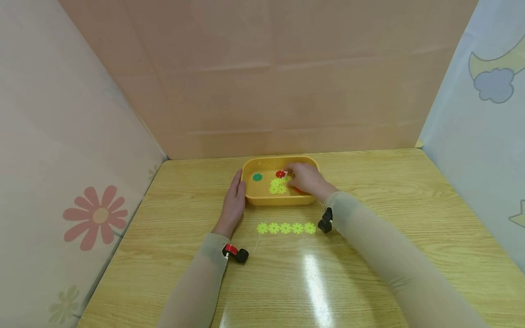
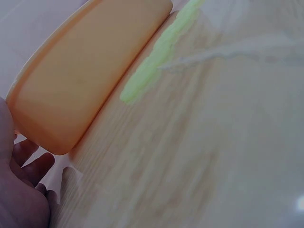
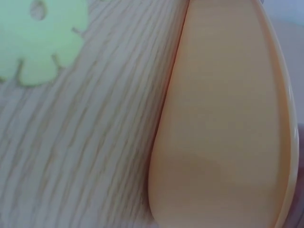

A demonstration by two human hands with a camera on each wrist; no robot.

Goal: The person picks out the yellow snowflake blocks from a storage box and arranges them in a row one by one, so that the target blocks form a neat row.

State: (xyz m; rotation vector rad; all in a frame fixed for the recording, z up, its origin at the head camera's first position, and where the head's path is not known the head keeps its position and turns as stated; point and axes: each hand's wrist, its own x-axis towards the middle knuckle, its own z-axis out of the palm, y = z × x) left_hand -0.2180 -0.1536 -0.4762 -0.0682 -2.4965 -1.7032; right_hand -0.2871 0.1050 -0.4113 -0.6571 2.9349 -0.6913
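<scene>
I saw the left hand (image 1: 234,202) resting, loosely extended, against the left end of the yellow tray (image 1: 279,201). Inside, yellow flower discs (image 1: 277,186) lay just left of the right hand (image 1: 307,177); I couldn't tell whether it pinched any.

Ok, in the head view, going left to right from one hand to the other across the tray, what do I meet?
Left hand → green flower piece → pile of yellow flower pieces → right hand.
</scene>
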